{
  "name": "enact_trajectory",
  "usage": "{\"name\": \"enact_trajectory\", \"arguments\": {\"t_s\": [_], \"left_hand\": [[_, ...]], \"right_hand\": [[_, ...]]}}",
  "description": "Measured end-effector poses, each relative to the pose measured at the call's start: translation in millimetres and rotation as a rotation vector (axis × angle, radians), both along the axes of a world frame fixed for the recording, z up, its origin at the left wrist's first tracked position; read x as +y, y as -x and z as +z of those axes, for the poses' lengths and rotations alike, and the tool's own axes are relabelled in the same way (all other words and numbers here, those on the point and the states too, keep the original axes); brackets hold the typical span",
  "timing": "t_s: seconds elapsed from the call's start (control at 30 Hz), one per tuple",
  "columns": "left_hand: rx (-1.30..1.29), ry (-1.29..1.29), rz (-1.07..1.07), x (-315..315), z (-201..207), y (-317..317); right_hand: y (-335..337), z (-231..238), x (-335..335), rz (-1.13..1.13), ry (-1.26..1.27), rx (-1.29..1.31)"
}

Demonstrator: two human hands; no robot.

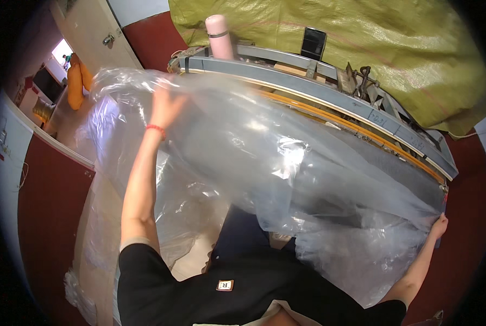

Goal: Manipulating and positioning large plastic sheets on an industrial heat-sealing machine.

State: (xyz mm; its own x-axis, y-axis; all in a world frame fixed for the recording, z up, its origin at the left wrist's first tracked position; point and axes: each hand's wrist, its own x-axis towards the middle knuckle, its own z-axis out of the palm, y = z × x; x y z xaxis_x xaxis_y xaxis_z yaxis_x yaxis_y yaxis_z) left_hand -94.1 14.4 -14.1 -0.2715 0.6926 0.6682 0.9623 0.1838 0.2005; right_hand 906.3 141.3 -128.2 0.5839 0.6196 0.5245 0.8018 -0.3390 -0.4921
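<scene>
A wide sheet of clear plastic film [237, 130] spreads slantwise across the front of a long metal-framed machine, wrinkled and shiny. At its right end, my right hand [440, 225] is closed on a gathered edge of the film, which fans out from the fingers. My left hand [167, 107], wearing a red bracelet [156, 129], reaches up to the film's far left part. Its thumb and fingers look spread against the film, though motion blurs the fingertips. More film [362, 255] hangs in folds below, over my lap and down the left side.
Along the far side runs the machine's grey metal rail [373, 113] with an orange strip. A pink bottle [219, 38], a dark phone [313, 43] and metal clamps [362, 79] stand on it. A yellow-green tarp [373, 43] hangs behind. At left, a door [99, 32] stands open.
</scene>
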Motion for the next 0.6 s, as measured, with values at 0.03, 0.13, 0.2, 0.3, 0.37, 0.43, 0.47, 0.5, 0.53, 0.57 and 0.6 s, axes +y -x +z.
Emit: {"name": "enact_trajectory", "arguments": {"t_s": [0.03, 0.13, 0.2, 0.3, 0.37, 0.43, 0.47, 0.5, 0.53, 0.57, 0.6], "left_hand": [[-0.260, 0.238, 0.089, -4, -45, 34], [-0.419, 0.716, 0.530, -20, -51, 43], [-0.348, 0.602, 0.533, -45, -79, 105], [-0.222, 0.507, 0.470, -36, -61, 97], [0.004, 0.096, 0.209, -20, -59, 62], [-0.176, 0.313, -0.118, 1, -61, 45], [-0.140, 0.387, -0.233, 14, -64, 40], [-0.146, 0.388, -0.233, 28, -64, 38], [-0.209, 0.508, 0.028, 42, -64, 36], [-0.269, 0.626, 0.290, 53, -64, 39], [-0.277, 0.625, 0.291, 60, -66, 49]], "right_hand": [[15, -1, 2, -0.016, 0.107, -0.078], [24, 2, -15, -0.062, 0.222, -0.227], [30, 2, -8, -0.043, 0.219, -0.261], [25, 9, -8, -0.073, 0.281, -0.244], [24, 13, -3, -0.049, 0.303, -0.244], [36, 10, 4, -0.057, 0.296, -0.269], [32, 11, 4, -0.053, 0.287, -0.266], [30, 12, 5, -0.051, 0.278, -0.262], [28, 14, 7, -0.052, 0.279, -0.270], [27, 14, 8, -0.057, 0.314, -0.265], [27, 15, 10, -0.058, 0.344, -0.261]]}}
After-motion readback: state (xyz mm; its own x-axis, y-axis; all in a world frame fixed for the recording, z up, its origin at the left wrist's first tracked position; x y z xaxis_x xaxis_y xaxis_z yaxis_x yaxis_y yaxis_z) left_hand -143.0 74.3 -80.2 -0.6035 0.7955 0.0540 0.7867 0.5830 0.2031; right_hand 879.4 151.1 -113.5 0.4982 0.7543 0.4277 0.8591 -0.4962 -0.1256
